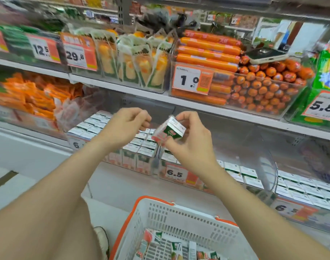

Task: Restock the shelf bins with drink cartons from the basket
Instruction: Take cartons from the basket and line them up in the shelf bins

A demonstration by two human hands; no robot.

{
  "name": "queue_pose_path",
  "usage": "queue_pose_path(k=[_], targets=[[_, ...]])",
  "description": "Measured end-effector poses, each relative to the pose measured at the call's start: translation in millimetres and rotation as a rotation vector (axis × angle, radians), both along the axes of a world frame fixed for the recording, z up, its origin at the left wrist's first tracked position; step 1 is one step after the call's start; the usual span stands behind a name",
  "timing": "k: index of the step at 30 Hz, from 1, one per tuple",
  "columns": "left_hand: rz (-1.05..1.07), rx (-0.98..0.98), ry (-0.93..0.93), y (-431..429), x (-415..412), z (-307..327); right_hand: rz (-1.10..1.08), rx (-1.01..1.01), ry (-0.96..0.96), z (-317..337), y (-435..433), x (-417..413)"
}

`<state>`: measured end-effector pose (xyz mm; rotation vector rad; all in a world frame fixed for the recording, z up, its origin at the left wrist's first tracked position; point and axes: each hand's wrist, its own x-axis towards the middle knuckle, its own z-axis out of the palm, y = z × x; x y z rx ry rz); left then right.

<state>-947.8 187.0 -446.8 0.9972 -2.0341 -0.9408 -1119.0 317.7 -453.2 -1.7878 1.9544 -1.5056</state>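
Head | right hand (190,140) grips drink carton (169,131) | left hand (125,125) curled, empty

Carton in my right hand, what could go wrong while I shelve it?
The carton is tilted and pinched only at the fingertips of your right hand, so it might slip. The bin below looks nearly full; forcing it in could topple neighbours. The phone perched on the sausages may slide.

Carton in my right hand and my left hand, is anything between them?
Nothing, per the head view: a narrow bare gap separates the left hand from the carton the right hand grips; shelved cartons show behind.
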Motion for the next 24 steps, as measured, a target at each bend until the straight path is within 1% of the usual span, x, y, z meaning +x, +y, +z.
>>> queue_pose_path(k=[1, 2, 3, 5, 7, 9, 11, 13, 16, 18, 21, 24], targets=[[0.074, -0.105, -0.136, -16.9, 10.5, -8.9, 0.021, -0.007, 0.084, -0.1, -14.0, 5.7], [0.112, -0.169, -0.269, -30.3, 19.1, -18.8, 0.044, -0.014, 0.154, -0.8, -28.3, 10.2], [0.114, -0.192, -0.385, -40.0, 23.7, -28.1, 0.058, -0.014, 0.215, -2.3, -43.2, 13.6], [0.056, -0.205, -0.567, -50.7, 22.8, -42.8, 0.038, 0.023, 0.371, -7.5, -74.0, 18.3], [0.001, -0.239, -0.722, -51.5, 15.7, -52.4, -0.032, 0.097, 0.572, -13.2, -104.3, 21.1], [-0.027, -0.227, -0.867, -49.0, 8.5, -61.1, -0.146, 0.193, 0.782, -17.0, -130.2, 25.1], [-0.073, -0.128, -0.968, -46.1, 8.1, -66.0, -0.218, 0.3, 0.914, -18.9, -151.6, 28.7], [-0.114, -0.043, -0.99, -45.1, 9.7, -66.0, -0.252, 0.407, 0.922, -20.6, -172.2, 29.2], [-0.152, -0.008, -1.011, -43.6, 11.9, -60.8, -0.246, 0.531, 0.733, -19.4, -199.4, 26.3], [-0.174, 0.004, -1.034, -43.3, 13.1, -61.0, -0.159, 0.621, 0.659, -21.9, -215.2, 21.2], [-0.184, -0.018, -1.069, -44.2, 13.9, -62.8, -0.034, 0.76, 0.658, -28.9, -229.8, 10.3], [-0.175, -0.026, -1.06, -43.9, 13.5, -62.8, 0.038, 0.836, 0.679, -32.2, -231.8, 3.9]])
